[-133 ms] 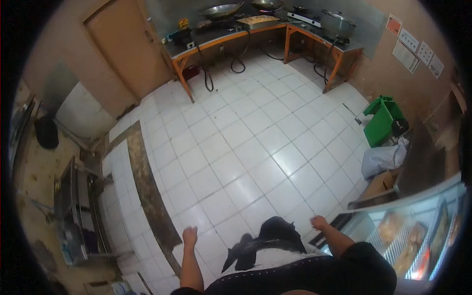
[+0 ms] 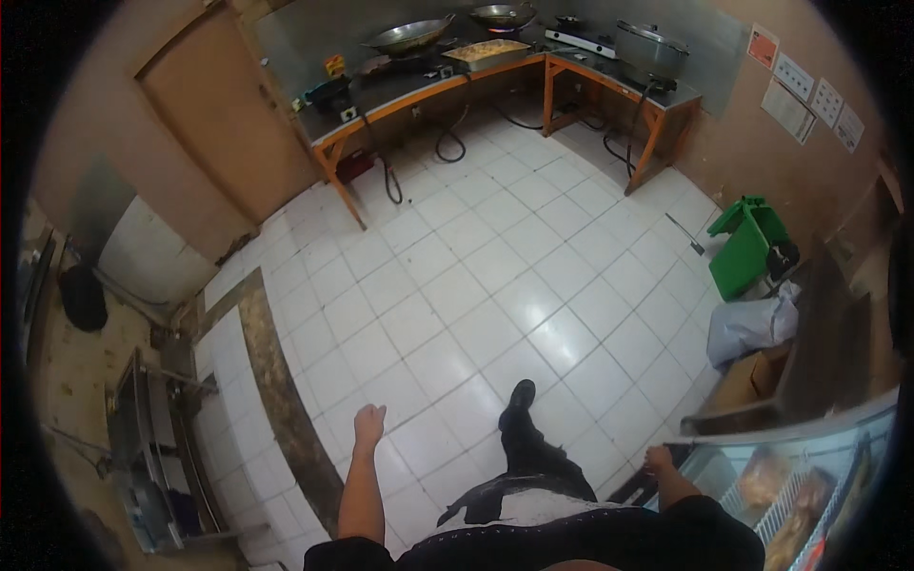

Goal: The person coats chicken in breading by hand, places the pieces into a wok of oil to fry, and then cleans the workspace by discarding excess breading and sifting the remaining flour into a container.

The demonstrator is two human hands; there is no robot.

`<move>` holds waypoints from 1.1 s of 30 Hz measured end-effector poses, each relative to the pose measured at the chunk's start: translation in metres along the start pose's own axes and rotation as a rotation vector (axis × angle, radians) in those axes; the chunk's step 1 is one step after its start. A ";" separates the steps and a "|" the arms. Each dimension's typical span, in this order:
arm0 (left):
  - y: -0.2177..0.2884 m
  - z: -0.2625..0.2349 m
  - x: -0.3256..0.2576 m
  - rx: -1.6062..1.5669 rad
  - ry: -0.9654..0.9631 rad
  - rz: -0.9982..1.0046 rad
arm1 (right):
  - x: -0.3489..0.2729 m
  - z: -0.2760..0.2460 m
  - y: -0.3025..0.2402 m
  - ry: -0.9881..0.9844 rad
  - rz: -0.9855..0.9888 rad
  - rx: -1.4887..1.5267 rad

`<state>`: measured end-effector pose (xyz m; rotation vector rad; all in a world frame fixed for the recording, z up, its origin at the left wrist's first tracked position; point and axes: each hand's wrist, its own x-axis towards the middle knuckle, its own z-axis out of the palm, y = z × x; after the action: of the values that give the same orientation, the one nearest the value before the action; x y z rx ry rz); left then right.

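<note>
My left hand (image 2: 369, 424) swings over the tiled floor with its fingers curled into a loose fist; nothing shows in it. Beside the display fridge (image 2: 709, 474) on the right hangs my right hand (image 2: 657, 460), its fingers curled in too, with no object visible there. Whether it touches the fridge's dark edge I cannot tell. A black-shod foot (image 2: 520, 398) is stretched forward on the white tiles, below a white and black apron (image 2: 533, 504). Wrapped food (image 2: 764, 479) lies on wire racks inside the lit fridge.
Woks (image 2: 409, 36), a tray of food (image 2: 487, 54) and a large pot (image 2: 651, 52) stand on the orange-legged counter. At right are a green bin (image 2: 741, 257), a dustpan (image 2: 687, 236) and a grey sack (image 2: 752, 328). A floor channel (image 2: 276, 362) and metal shelf (image 2: 157, 457) lie left.
My foot has come forward into view. My left hand has risen slightly, and my right hand has shifted right and down beside the fridge. The whole view has moved.
</note>
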<state>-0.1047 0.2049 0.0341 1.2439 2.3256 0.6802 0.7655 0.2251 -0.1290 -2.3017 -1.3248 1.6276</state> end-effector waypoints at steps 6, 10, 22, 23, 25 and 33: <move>0.027 0.097 0.196 0.173 -0.258 0.163 | 0.127 0.062 -0.320 -0.094 0.399 0.393; 0.073 0.143 0.207 0.218 -0.849 -0.305 | 0.261 0.039 -0.610 -0.267 0.014 0.168; 0.315 0.259 0.716 0.546 -0.713 0.001 | 0.640 -0.208 -1.202 -0.255 -0.288 0.348; 0.351 0.267 0.787 0.551 -0.580 0.046 | 0.678 -0.240 -1.231 -0.211 -0.293 0.404; 0.501 0.255 0.927 -0.389 -0.227 -0.327 | 0.744 -0.314 -1.303 -0.160 -0.348 0.498; 0.664 0.331 1.162 -0.500 0.088 -0.517 | 1.099 -0.543 -1.672 -0.026 -0.571 0.707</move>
<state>-0.0873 1.5839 0.0162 0.3804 2.2064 1.0454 0.2648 2.2282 0.0566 -1.3528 -1.0301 1.5665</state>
